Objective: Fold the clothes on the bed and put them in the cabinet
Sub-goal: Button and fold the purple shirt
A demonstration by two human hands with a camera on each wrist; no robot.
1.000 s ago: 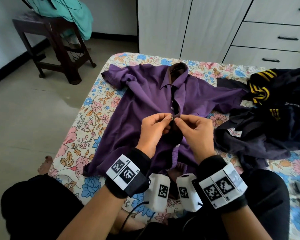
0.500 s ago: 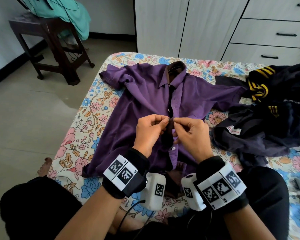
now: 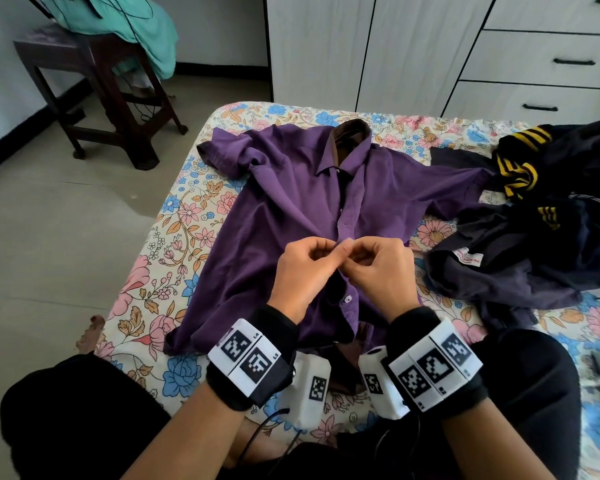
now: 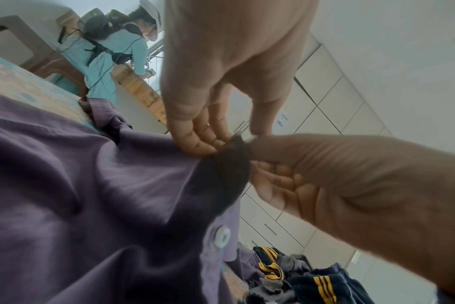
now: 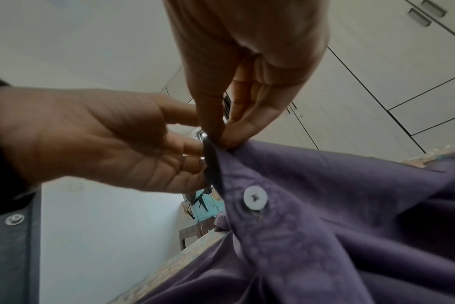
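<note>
The purple shirt (image 3: 291, 216) lies flat at mid-bed (image 3: 174, 216). Left hand (image 3: 305, 271) and right hand (image 3: 378, 268) both pinch its front placket. Keep both edges taut and aligned; seat each button (image 5: 255, 197) fully before folding.

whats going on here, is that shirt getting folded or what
Not folded yet. A person sits at the bed with a purple shirt spread flat on the floral sheet. The left hand and right hand pinch the shirt's front placket midway down, apparently doing up a button. One white button shows just below their fingers. A heap of dark clothes waits beside it, and the white cabinet stands behind, closed.
</note>
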